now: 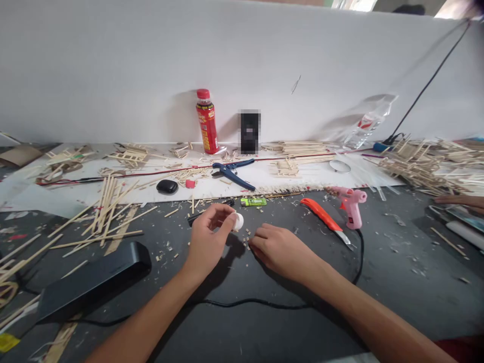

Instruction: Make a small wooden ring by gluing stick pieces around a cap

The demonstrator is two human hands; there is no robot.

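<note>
My left hand (212,237) is raised over the dark table, thumb and fingers pinching a small round white piece (238,221), its exact kind unclear. Beside it my right hand (278,249) rests low on the tabletop, fingers curled together next to several tiny cut wood bits (245,236). Whether a bit is between those fingertips is too small to see. Just beyond the hands lie a green lighter (253,202) and a black object (194,219) partly covered by my left hand. To the right are an orange utility knife (321,214) with its blade out and a pink glue gun (351,204).
Wooden sticks (109,206) and a black speaker-like box (94,280) lie left. Behind are blue cutters (234,174), a black mouse (167,186), a red bottle (207,121) and a plastic bottle (365,128). A cable (249,301) crosses in front. Another person's hand (459,200) is far right.
</note>
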